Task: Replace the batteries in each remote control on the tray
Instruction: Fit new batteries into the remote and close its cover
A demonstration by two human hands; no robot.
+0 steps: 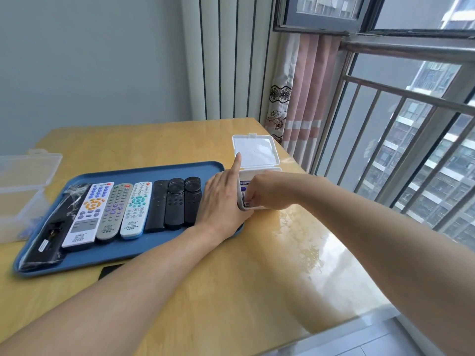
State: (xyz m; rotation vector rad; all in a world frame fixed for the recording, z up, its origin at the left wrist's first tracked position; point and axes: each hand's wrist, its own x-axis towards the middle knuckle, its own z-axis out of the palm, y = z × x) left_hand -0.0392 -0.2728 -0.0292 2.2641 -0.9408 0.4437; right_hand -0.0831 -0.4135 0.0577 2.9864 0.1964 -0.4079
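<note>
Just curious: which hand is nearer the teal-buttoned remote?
Left. The left hand rests at the tray's right end, three black remotes from that remote; the right hand is beyond, in the box.

Left hand (221, 201) flat, index finger extended; right hand (262, 191) curled, fingertips tucked down.

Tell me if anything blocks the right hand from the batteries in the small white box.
Nothing visible does. The white box has its lid flipped up, and the right hand has its fingers already down inside it. The left hand only steadies the box's left side, forefinger against the lid.
</note>
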